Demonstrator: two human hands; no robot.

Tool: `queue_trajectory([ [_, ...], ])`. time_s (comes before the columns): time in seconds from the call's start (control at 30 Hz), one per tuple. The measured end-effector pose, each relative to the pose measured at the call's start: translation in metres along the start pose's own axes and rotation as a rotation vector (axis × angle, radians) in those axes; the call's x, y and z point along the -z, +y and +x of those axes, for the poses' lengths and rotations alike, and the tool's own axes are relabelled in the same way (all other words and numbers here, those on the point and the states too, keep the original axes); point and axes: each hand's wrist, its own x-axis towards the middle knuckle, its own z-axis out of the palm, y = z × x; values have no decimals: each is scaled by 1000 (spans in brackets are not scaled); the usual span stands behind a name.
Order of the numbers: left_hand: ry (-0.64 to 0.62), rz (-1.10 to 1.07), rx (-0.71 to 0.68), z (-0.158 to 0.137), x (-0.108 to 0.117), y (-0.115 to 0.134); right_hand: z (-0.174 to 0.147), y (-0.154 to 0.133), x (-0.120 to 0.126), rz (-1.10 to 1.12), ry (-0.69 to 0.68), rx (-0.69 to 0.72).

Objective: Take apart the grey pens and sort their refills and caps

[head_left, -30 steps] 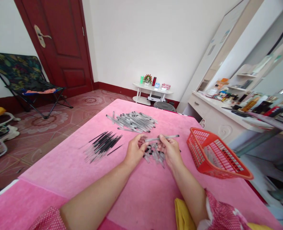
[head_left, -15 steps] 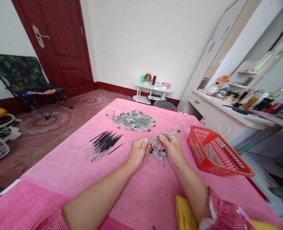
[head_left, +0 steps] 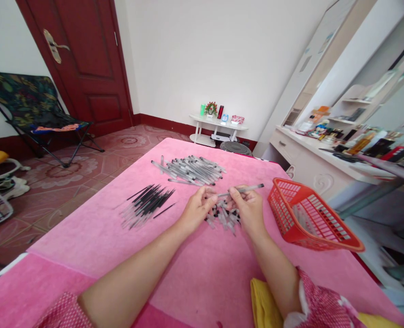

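My right hand [head_left: 251, 209] is closed around a clear pen with a dark end [head_left: 254, 187], which points out to the right. At the pen's other end, the thumb and fingers of my left hand [head_left: 198, 207] are pinched together. Below both hands lies a heap of small clear and black pen caps [head_left: 227, 222], partly hidden by the fingers. Beyond them, many similar pens [head_left: 190, 170] are piled on the pink cloth [head_left: 202, 273]. Left of my left hand, thin black-and-clear pen refills [head_left: 150, 202] lie in a loose bunch.
A red plastic basket [head_left: 316, 234] with clear pieces inside stands right of my right hand. Folded yellow cloth [head_left: 265, 303] lies under my right forearm. A white dresser [head_left: 311, 168] flanks the table; a folding chair [head_left: 51, 109] stands at far left.
My left hand has shifted slightly, its thumb now reaching further right along the pen. My right hand and the pen have moved a little to the right.
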Motion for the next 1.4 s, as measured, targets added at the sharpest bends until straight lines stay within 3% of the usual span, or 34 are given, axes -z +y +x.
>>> queue_trajectory([
  [0.1,123,347,-246,-3,-1,-1,0,7,-3,109,47,-108],
  [0.2,150,418,-257,-4,-2,1,0,6,-1,139,-12,-102],
  [0.37,22,18,68,-3,-5,12,4,-7,13,-43,-173,68],
  [0.47,-255,-300,375,1,1,19,5,-10,20,-11,-230,98],
  [0.53,-444,-405,552,4,6,19,5,-9,20,16,-258,76],
  [0.57,-482,-418,588,5,7,18,5,-8,19,18,-261,59],
  [0.63,-411,-363,521,5,6,14,5,-4,15,11,-211,21],
  [0.8,-1,205,-41,-2,-7,7,4,7,6,51,16,-68],
  [0.87,64,388,-207,-5,-9,8,4,8,6,91,12,-84],
  [0.93,74,444,-234,-7,-9,10,5,5,8,105,-42,-75],
  [1.0,41,332,-125,-6,-9,11,6,2,12,103,-112,-35],
  [1.07,-80,70,76,-4,-6,12,6,-2,17,108,-172,9],
  [1.23,-672,-555,615,2,11,18,5,-9,26,106,-334,33],
  [1.3,-771,-654,681,4,17,20,5,-11,27,92,-364,43],
  [1.4,-753,-610,681,5,15,20,7,-12,25,58,-356,49],
])
